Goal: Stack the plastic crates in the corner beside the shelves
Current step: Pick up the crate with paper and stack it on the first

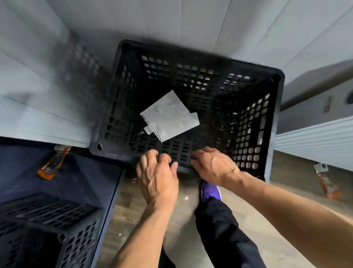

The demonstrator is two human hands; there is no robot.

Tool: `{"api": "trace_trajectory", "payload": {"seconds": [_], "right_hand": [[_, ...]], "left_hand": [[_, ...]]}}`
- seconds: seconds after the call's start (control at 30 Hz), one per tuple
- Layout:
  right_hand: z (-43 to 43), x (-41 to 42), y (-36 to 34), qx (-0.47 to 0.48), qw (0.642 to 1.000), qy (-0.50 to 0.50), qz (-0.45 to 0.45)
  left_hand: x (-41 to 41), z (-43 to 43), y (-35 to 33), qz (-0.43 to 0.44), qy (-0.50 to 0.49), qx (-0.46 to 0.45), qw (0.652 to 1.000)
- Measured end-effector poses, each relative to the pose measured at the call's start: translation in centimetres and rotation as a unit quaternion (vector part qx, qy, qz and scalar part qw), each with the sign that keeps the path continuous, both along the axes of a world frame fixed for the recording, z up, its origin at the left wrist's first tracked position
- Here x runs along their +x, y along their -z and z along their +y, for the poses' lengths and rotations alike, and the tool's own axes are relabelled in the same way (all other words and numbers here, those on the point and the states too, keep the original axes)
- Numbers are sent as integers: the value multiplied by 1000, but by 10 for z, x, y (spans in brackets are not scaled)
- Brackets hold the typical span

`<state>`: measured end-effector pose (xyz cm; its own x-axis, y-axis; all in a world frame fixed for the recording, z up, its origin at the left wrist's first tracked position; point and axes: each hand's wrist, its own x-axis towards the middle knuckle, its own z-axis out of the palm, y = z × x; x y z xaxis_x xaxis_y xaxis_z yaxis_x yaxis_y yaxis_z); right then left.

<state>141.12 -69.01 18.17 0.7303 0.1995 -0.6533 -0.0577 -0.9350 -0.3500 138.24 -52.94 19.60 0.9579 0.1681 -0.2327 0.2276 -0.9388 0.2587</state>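
Looking down from the head camera, a black perforated plastic crate [188,99] fills the centre of the frame, pushed into a corner of pale panelled walls [21,78]. Two torn scraps of white paper [168,116] lie inside it. Both hands sit at its near rim: the left hand [157,179] and the right hand [214,166] lie close together, fingers curled over the edge; whether they grip firmly is unclear. A second black crate [38,250] sits at lower left on a dark blue shelf [97,170], beside an orange wrapper [53,163].

Risk, as a judgement: holding only one edge, the crate could tip or twist, and it may rest on a stack that could shift.

Wood-look flooring [137,210] shows below, with a purple shoe [210,190] and a white appliance [340,101] at right.
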Motion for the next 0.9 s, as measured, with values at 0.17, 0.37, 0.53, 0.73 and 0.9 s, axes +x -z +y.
{"api": "trace_trajectory", "payload": {"seconds": [0.17, 0.37, 0.53, 0.73, 0.9], "right_hand": [[15, -40, -3, -44, 995, 72, -51], [29, -61, -1, -97, 982, 115, -115], [14, -73, -1, -118, 982, 57, -139], [-32, -80, 1, -169, 971, 73, -154], [-44, -83, 14, -169, 966, 61, -187]], "left_hand": [[-3, 43, 27, -25, 163, -35, 986], [14, 72, 28, 17, 286, -3, 958], [40, 74, 36, 98, 334, 9, 937], [63, 79, 38, 79, 434, 76, 894], [60, 78, 30, 78, 453, 66, 886]]}}
